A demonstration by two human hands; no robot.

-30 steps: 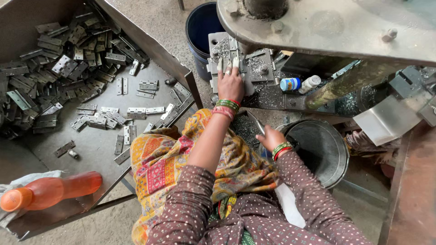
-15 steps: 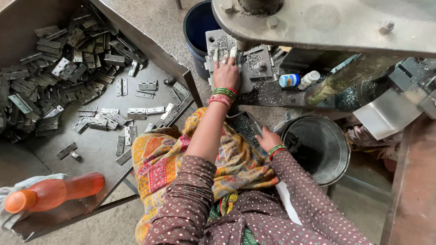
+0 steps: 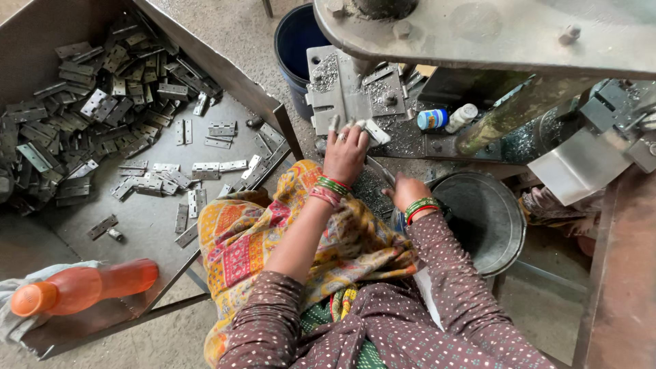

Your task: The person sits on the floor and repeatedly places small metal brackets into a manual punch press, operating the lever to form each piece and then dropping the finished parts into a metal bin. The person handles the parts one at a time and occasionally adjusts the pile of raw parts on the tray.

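My left hand (image 3: 345, 154) reaches out over my lap to the front edge of the grey metal jig plate (image 3: 342, 92) on the press machine. Its fingers pinch a small pale metal hinge piece (image 3: 374, 132), and one fingertip wears a white guard. My right hand (image 3: 405, 193) rests lower, curled at the rim of a round steel bowl (image 3: 488, 219); its fingers are hidden, so any contents cannot be made out. Both wrists wear green and red bangles. Metal shavings lie over the plate and machine bed.
A large metal tray (image 3: 147, 225) on my left holds several loose hinges (image 3: 102, 116). An orange bottle (image 3: 82, 287) lies at its near corner. A dark blue bucket (image 3: 294, 41) stands behind the jig. Two small bottles (image 3: 444, 118) sit on the machine bed, under the press's heavy arm (image 3: 492, 34).
My left hand has drawn back from the top of the jig plate to its front edge, now with a hinge piece in its fingers. My right hand stays by the bowl.
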